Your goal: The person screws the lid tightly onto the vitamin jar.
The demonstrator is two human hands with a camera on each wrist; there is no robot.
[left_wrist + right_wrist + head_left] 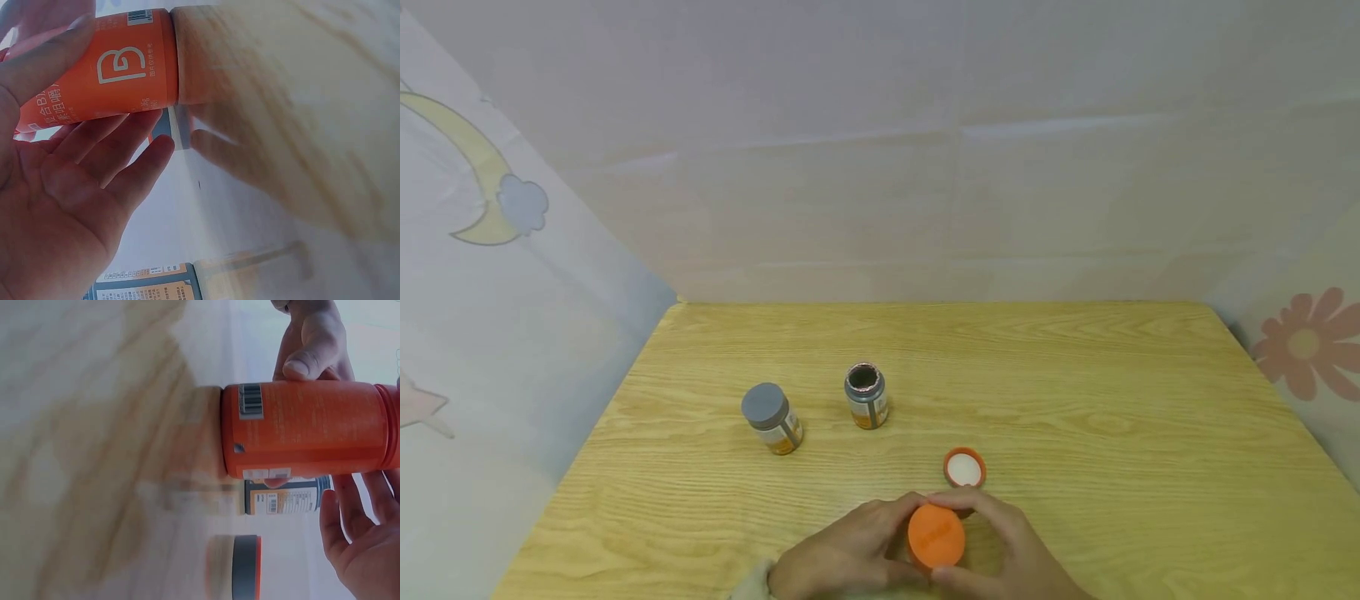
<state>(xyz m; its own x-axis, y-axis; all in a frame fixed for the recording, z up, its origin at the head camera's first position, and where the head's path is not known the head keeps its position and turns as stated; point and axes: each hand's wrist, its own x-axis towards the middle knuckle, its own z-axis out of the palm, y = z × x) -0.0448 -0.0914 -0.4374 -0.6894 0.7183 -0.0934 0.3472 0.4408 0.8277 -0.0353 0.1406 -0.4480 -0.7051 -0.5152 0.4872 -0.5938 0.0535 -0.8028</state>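
Observation:
An orange bottle (312, 431) with a barcode and white print stands upright on the wooden table near its front edge. Its round orange cap (936, 537) faces up in the head view. My left hand (850, 550) holds the bottle's side, thumb across the label in the left wrist view. From the other side my right hand (1018, 546) grips around the cap, with thumb and forefinger at its edge. Just beyond the hands lies an upturned lid (964, 470), white inside with an orange rim; its outer side looks dark grey in the right wrist view.
An uncapped grey jar (868, 410) stands further back on the table (1112, 400). To its left is a similar jar (781, 435) with a grey lid on. Pale cloth walls (880, 167) with printed figures enclose the back and sides.

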